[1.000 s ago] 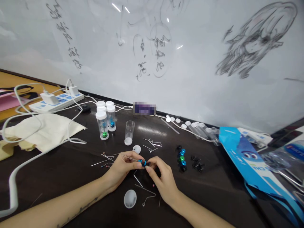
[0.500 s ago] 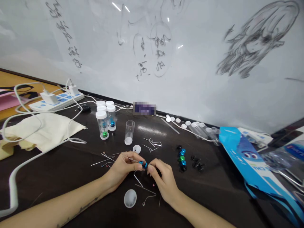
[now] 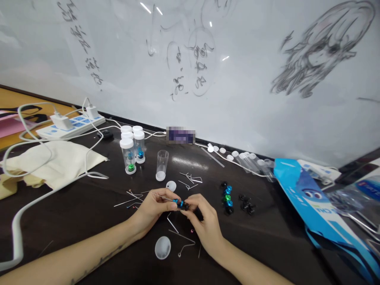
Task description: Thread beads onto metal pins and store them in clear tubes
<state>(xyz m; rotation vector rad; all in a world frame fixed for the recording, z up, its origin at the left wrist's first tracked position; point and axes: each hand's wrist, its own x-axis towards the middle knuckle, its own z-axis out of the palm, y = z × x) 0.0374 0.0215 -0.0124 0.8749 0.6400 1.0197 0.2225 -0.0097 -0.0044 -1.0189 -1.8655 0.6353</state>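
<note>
pinching blue piece [image 3: 178, 203] with left hand [image 3: 154, 206], black end [image 3: 186, 206] with right hand [image 3: 205, 221], away from far edge of table [image 3: 267, 229]; line 'em up straight

Left hand [image 3: 156, 208], right hand [image 3: 206, 223]: both bare. Left forearm [image 3: 89, 250], lower left of frame, is bare, has thin dark marking [image 3: 102, 260] lengthwise. Right forearm [image 3: 246, 265] is bare.

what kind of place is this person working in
Probably an office or classroom: a marked-up whiteboard stands behind a dark table, which bears a power strip and lidded clear tubes.
</note>
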